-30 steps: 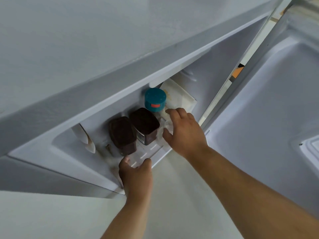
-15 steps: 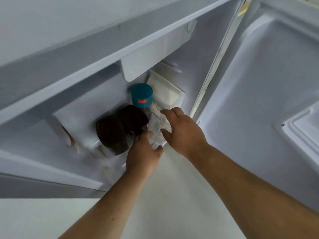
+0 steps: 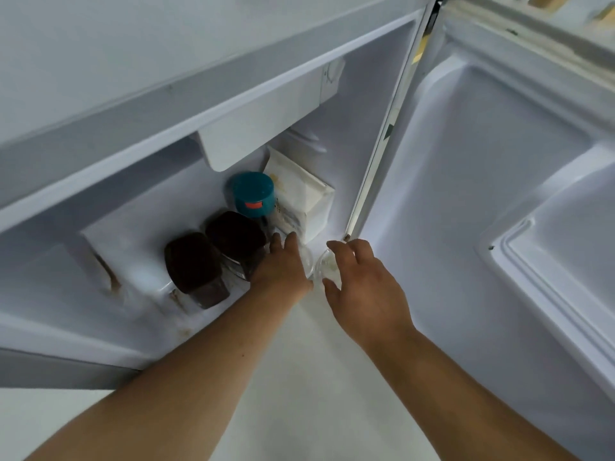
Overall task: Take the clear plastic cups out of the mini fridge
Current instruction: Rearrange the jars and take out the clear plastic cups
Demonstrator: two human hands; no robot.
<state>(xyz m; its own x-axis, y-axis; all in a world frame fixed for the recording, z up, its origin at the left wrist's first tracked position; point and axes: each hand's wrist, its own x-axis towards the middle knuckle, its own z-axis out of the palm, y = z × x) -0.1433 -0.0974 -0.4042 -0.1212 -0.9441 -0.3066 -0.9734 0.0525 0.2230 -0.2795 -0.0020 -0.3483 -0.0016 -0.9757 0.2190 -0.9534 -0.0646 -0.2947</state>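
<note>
Two clear plastic cups stand at the front right of the mini fridge [image 3: 139, 224] floor, just inside the opening. My right hand [image 3: 362, 284] has thumb and fingers wrapped around the nearer clear cup [image 3: 327, 266], at the doorway beside the hinge. Next to it, my left hand [image 3: 283, 266] reaches palm-down into the fridge and closes over the second clear cup [image 3: 308, 261], of which only the curved rim shows. Both cups are see-through and partly hidden by my hands.
Two dark brown jars [image 3: 194, 271] [image 3: 236, 242] stand left of my left hand. A teal-lidded jar [image 3: 254, 194] and a white carton [image 3: 299, 197] stand behind the cups. The fridge door [image 3: 482, 194] hangs open on the right; a pale floor [image 3: 316, 377] lies below.
My left hand moved from the fridge's front edge up and right onto the cups. My right hand drew back toward the doorway with one cup. The view tilted further into the fridge.
</note>
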